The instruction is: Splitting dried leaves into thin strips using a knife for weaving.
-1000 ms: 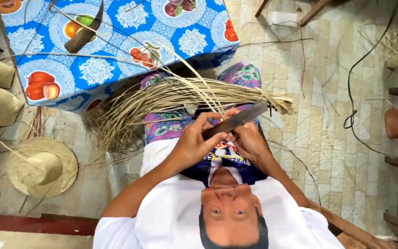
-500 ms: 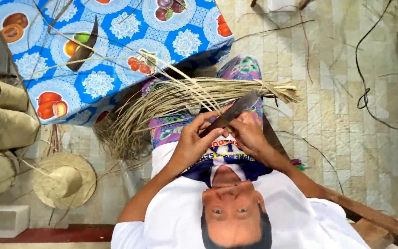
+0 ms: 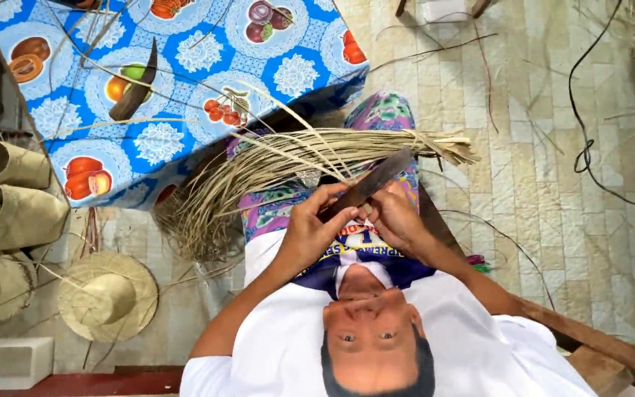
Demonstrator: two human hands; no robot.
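Note:
My left hand (image 3: 309, 229) is closed around the handle of a long dark knife (image 3: 376, 180), whose blade slants up to the right. My right hand (image 3: 400, 219) is beside it, with its fingers pinching a thin pale strip against the blade. Both hands hover over my lap, just below a thick bundle of dried straw strips (image 3: 295, 158) that lies across my patterned skirt (image 3: 384, 110). Loose strips arch up from the bundle over the table.
A table with a blue fruit-patterned cloth (image 3: 185, 51) stands at the upper left, a dark curved blade (image 3: 134, 84) lying on it. Woven straw hats (image 3: 106, 295) and rolls (image 3: 12, 167) lie at the left. A black cable (image 3: 583, 147) runs over the tiled floor.
The hands keep the same hold on the knife and strip. The view has drifted a little, so the hats and table sit slightly further right.

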